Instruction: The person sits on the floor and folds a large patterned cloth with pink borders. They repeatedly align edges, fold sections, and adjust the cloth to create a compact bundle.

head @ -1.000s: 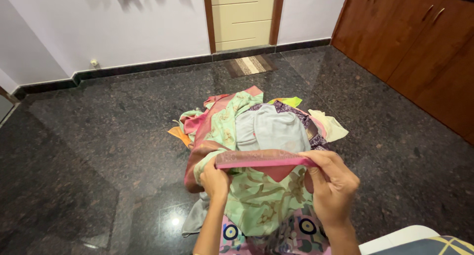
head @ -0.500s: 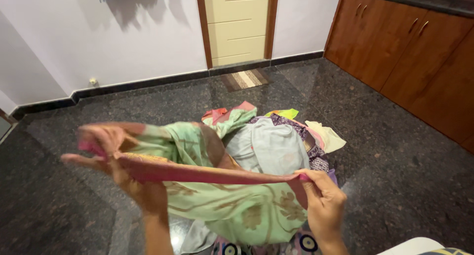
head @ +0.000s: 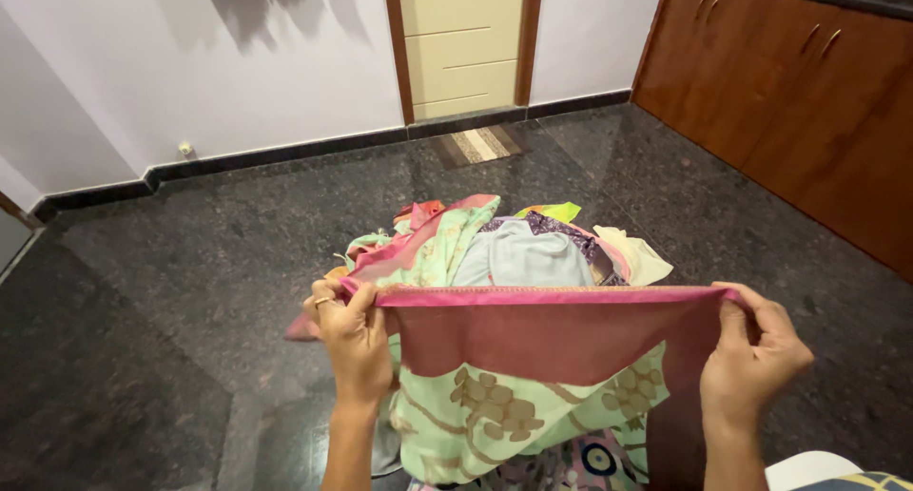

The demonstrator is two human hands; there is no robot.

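Note:
I hold a light green cloth (head: 518, 405) with a brown flower print and a wide pink-maroon border stretched flat in front of me. My left hand (head: 354, 337) pinches the border's left end, and a ring shows on one finger. My right hand (head: 756, 353) grips the right end at about the same height. The rest of the cloth trails back over a pile of mixed clothes (head: 523, 249) on the dark floor, which lies just beyond my hands.
The floor is dark polished granite (head: 190, 291). A cream door (head: 463, 39) with a striped mat (head: 480, 144) stands at the back. Brown wooden cabinets (head: 808, 101) line the right side. A white object (head: 808, 470) sits at the bottom right corner.
The border was bunched between close hands a second ago. My hands drew apart, then levelled, and the pink border now runs straight and taut between them.

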